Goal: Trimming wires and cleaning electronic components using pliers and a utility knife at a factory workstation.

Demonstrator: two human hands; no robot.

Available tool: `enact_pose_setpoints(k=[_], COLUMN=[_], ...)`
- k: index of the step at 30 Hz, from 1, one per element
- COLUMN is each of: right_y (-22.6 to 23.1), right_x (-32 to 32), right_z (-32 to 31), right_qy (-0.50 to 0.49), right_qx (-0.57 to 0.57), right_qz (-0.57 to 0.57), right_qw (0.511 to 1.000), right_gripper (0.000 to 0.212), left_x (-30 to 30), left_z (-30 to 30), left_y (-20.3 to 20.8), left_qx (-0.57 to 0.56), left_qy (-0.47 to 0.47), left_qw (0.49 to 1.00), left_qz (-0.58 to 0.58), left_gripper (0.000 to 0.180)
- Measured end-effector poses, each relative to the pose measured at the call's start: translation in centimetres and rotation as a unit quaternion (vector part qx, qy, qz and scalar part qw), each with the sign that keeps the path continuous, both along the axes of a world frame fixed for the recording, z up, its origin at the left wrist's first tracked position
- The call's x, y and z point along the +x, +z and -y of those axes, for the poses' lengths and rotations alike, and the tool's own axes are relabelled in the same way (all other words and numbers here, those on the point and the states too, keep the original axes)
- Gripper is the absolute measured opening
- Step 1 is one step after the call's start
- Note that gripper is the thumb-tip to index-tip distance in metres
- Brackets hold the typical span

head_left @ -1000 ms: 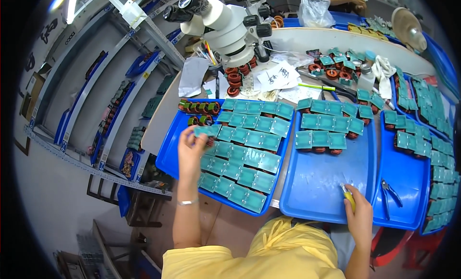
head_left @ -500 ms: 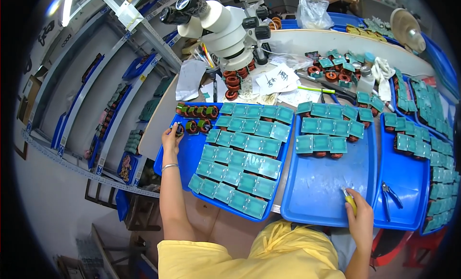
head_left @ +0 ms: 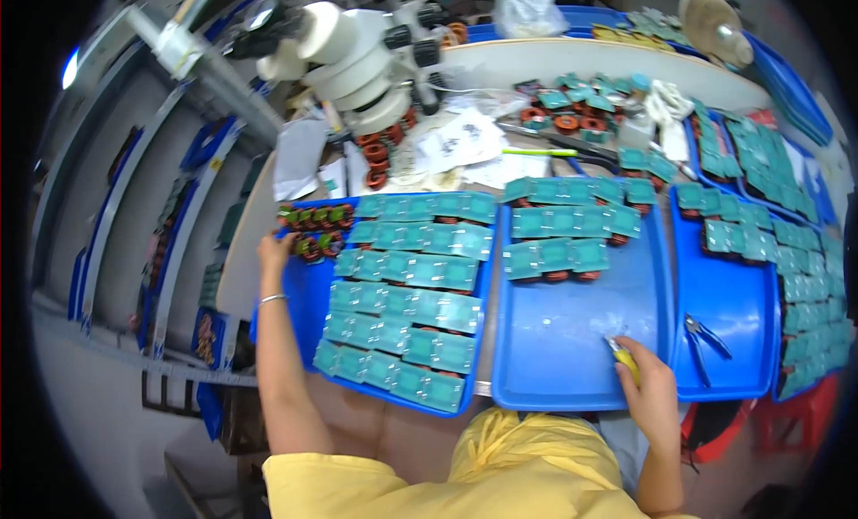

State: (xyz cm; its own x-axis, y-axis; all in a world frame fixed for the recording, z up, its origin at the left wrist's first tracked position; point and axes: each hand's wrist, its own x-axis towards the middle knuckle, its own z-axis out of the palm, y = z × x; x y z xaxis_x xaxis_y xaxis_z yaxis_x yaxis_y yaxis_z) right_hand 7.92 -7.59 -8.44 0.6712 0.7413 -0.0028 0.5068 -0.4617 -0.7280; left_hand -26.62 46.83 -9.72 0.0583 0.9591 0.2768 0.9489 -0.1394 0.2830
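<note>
My left hand (head_left: 274, 253) is at the left end of a short row of toroidal coils (head_left: 330, 243) in the blue tray (head_left: 299, 327). Its fingers are closed around a dark coil, which they mostly hide. Behind that row lies another row of copper-wound coils with green tops (head_left: 308, 218). Green circuit boards (head_left: 402, 303) on coils fill the rest of this tray. In my right hand (head_left: 650, 387) is a yellow-handled tool (head_left: 626, 362) with a pale tip, held over the front of the middle blue tray (head_left: 554, 376); its exact kind is unclear.
Board-topped coils (head_left: 561, 222) line the back of the middle tray. Cutting pliers (head_left: 702, 345) lie in the right-hand tray (head_left: 728, 376). A microscope (head_left: 362, 67), papers (head_left: 460, 142) and a bottle (head_left: 636, 126) stand behind. Metal shelving (head_left: 152, 210) rises at the left.
The whole view has shifted, so the trays appear farther left. My left hand stays by the same end of the coil row. The right hand still holds the yellow-handled tool.
</note>
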Motion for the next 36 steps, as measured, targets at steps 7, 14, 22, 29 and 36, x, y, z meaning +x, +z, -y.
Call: enact_pose_setpoints(k=[7, 14, 22, 29, 36], right_y=[0.3, 0.1, 1.1, -0.5, -1.3], right_x=[0.2, 0.3, 1.1, 6.0, 6.8], right_z=[-0.3, 0.0, 1.7, 5.5, 7.2], right_qy=[0.026, 0.031, 0.041, -0.142, -0.124], right_qx=[-0.017, -0.023, 0.037, -0.059, -0.031], right_qz=[-0.009, 0.075, 0.082, 0.252, 0.174], right_qw=[0.999, 0.996, 0.995, 0.955, 0.976], right_gripper=[0.031, 0.034, 0.036, 0.045, 0.044], left_x=[13.3, 25.2, 26.0, 20.2, 22.4], left_z=[12.6, 27.8, 27.7, 32.3, 42.3], left_y=[6.5, 5.5, 3.3, 6.3, 6.9], left_qx=[0.186, 0.099, 0.092, -0.190, -0.510], left_qy=[-0.325, -0.606, -0.594, -0.507, -0.373], left_qw=[0.922, 0.780, 0.792, 0.821, 0.511], left_qz=[0.096, -0.115, -0.106, 0.180, 0.582], left_gripper=[0.022, 0.058, 0.054, 0.058, 0.078])
